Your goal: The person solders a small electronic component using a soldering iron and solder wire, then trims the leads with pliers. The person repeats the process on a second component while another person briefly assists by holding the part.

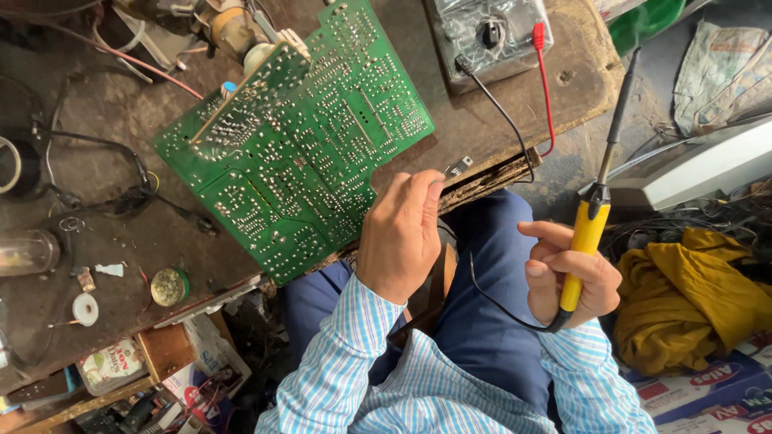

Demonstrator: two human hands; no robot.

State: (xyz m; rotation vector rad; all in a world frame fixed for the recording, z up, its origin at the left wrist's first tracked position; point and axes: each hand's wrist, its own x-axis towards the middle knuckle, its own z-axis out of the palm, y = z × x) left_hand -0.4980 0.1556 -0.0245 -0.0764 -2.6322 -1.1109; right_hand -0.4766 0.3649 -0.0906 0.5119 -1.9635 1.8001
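Tabletop (pixel 96 153), dark, grimy and worn, filling the upper left, front edge crumbling near the middle. Green circuit board (pixel 293 137) lying solder side up across it, tilted, lower corner hanging over the tabletop edge. Multimeter (pixel 489 36) at the top, wrapped in clear plastic, red lead (pixel 545 88) and black lead (pixel 503 112) trailing down toward the edge. Mustard-yellow cloth (pixel 708 289) bunched up on the right, well apart from the board. Blue trousers and striped shirt sleeves below, nothing fancy.

Left hand (pixel 402 237) just beside the board's lower right edge, grip pinched together on a small black component (pixel 458 167) with metal legs, held up just off the tabletop edge, between board and leads. Right hand (pixel 571 277) out to the right over the lap, grip wrapped around the yellow handle of a soldering iron (pixel 599 193), tip pointing up and away toward the top right, black cord looping back under the wrist. Iron well apart from both board and component.

Smaller bits at the left: round green-rimmed tin (pixel 170 287) near the front edge, little white spool (pixel 84 309) beside it, roll of black tape (pixel 16 165) at the far left.
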